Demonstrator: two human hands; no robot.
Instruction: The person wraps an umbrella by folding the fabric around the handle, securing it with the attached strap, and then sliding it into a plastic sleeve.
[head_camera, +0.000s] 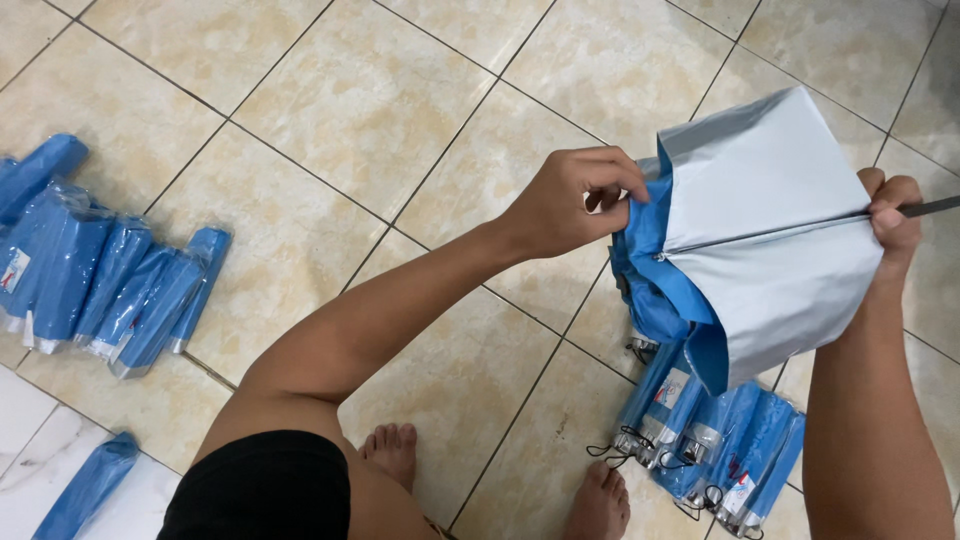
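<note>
The umbrella canopy (770, 220) is silver-grey outside and bright blue inside (the folded umbrellas (715, 435) are blue too); the floor tiles (360, 100) are mottled beige.

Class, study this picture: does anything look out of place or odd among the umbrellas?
One sleeved blue umbrella lies alone at lower left, apart from the bagged row. Otherwise nothing: the left hand pinches the half-folded umbrella, the right hand grips its shaft.

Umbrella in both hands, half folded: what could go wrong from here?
1. The left hand pinches only the blue edge of the umbrella; the fabric may slip and the folds come out uneven.
2. The right hand grips the thin shaft near its end; it could twist or slide.
3. The folded umbrellas lie right beside the bare feet; a step could crush one.
</note>
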